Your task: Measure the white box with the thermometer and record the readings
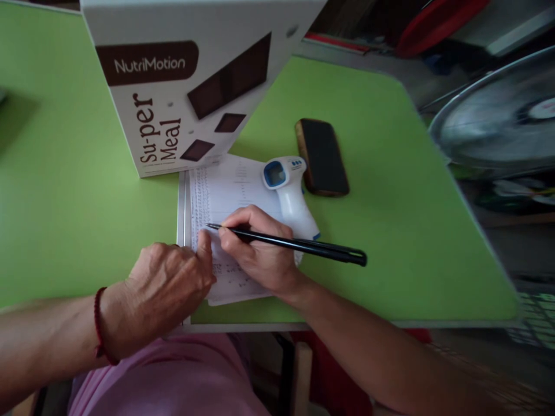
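Note:
My right hand (264,248) is closed around a black pen (303,245), its tip at the handwritten left part of a white sheet of paper (255,199). My left hand (167,277) rests on the sheet's left edge, one finger stretched toward the pen tip and the others curled under; I see nothing held in it. Just beyond my right hand, a white and blue infrared thermometer (290,193) lies on the paper. The far end of the sheet meets a tall white NutriMotion box (151,115) standing upright.
A dark phone (325,159) with a brown case edge lies right of the thermometer. The green table (390,231) has a seam running beneath the paper's left side. A round fan (498,115) stands past the right edge. Below the near edge is a chair part (302,375).

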